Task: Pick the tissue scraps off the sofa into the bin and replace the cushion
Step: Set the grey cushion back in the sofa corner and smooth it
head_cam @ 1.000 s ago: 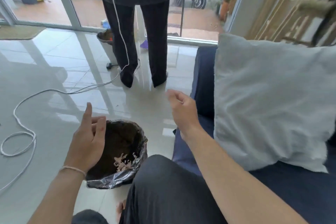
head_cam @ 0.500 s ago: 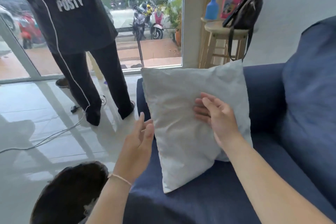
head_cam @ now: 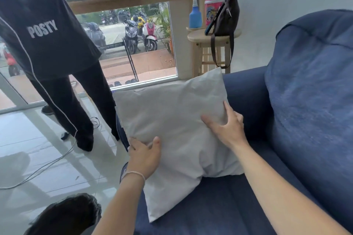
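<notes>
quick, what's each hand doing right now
left hand: gripping the cushion at its left edge
right hand: gripping the cushion near its right edge

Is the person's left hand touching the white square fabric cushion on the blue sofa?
Touching. The head view shows the left hand gripping the white square fabric cushion at its left edge.
</notes>
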### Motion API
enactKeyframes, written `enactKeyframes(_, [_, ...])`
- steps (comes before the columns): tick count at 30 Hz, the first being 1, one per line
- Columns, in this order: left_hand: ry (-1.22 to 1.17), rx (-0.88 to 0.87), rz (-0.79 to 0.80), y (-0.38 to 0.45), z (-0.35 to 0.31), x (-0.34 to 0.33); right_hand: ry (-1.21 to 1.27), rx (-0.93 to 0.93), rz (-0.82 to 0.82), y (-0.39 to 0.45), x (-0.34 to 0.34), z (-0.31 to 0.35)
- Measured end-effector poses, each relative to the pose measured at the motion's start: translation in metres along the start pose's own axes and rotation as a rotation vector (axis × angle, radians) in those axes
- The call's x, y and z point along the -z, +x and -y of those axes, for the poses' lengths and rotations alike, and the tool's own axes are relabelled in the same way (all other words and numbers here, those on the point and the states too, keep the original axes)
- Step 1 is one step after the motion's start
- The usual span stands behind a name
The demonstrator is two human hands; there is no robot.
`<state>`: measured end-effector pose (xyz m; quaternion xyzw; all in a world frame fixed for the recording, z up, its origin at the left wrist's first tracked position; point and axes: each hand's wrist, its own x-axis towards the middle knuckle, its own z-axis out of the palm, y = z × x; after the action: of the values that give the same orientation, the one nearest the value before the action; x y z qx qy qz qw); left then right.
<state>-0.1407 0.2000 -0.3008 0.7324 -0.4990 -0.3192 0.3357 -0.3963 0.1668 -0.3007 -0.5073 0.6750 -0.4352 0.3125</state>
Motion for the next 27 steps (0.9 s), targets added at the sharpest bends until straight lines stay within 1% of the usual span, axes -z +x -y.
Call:
enactKeyframes(2, [-0.007, 0.021, 0.019, 0.005, 0.001, -0.004, -0.002, -0.014, 0.061, 0.006, 0.000, -0.003])
enactKeyframes(4, [-0.013, 0.022, 0.040, 0.007, 0.002, -0.007, -0.026, -0.020, 0.070, 0.009, -0.002, -0.005])
enactKeyframes(10, [-0.041, 0.006, 0.057, 0.017, 0.006, -0.013, -0.056, 0.026, 0.018, 0.018, -0.015, -0.013])
enactKeyframes(14, [-0.081, -0.007, 0.050, 0.023, 0.015, -0.016, -0.017, 0.047, 0.003, 0.019, -0.023, -0.017])
enactKeyframes(18, [-0.148, -0.040, 0.003, 0.025, 0.019, -0.020, 0.022, 0.068, -0.019, 0.021, -0.024, -0.018])
enactKeyframes(21, [-0.211, -0.056, 0.015, 0.025, 0.016, -0.022, 0.059, 0.080, -0.057, 0.015, -0.022, -0.019])
enactKeyframes(24, [-0.229, -0.096, 0.010, 0.024, 0.008, -0.020, 0.076, 0.111, -0.088, 0.007, -0.018, -0.019])
enactKeyframes(27, [-0.239, -0.175, 0.010, 0.021, 0.001, -0.017, 0.097, 0.169, -0.137, -0.001, -0.010, -0.018])
